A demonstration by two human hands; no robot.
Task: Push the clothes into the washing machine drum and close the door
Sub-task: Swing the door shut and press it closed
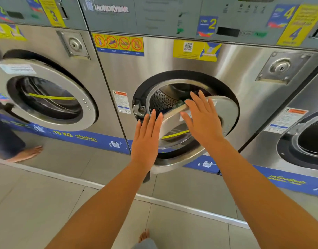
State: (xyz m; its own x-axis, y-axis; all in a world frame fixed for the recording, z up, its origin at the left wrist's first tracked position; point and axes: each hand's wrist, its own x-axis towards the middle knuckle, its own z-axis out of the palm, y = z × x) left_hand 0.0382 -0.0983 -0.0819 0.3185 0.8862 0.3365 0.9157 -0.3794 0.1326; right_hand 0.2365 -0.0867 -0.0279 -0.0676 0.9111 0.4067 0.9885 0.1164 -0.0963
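The middle washing machine (pixel 244 69) has its round steel door (pixel 224 112) hinged on the right and swung partly towards the opening. My right hand (pixel 201 117) lies flat on the door's outer face, fingers spread. My left hand (pixel 147 139) is flat and open at the door's free left edge. Through the remaining gap I see the perforated drum (pixel 161 99) and a bit of dark and green clothes (pixel 181 103) inside it. Most of the load is hidden behind the door.
Another washer on the left has a door (pixel 44 94) that looks shut or nearly so, and a third on the right (pixel 309 137) stands open. Another person's bare foot (pixel 26 153) is on the tiled floor at the left. My own foot (pixel 144 236) shows below.
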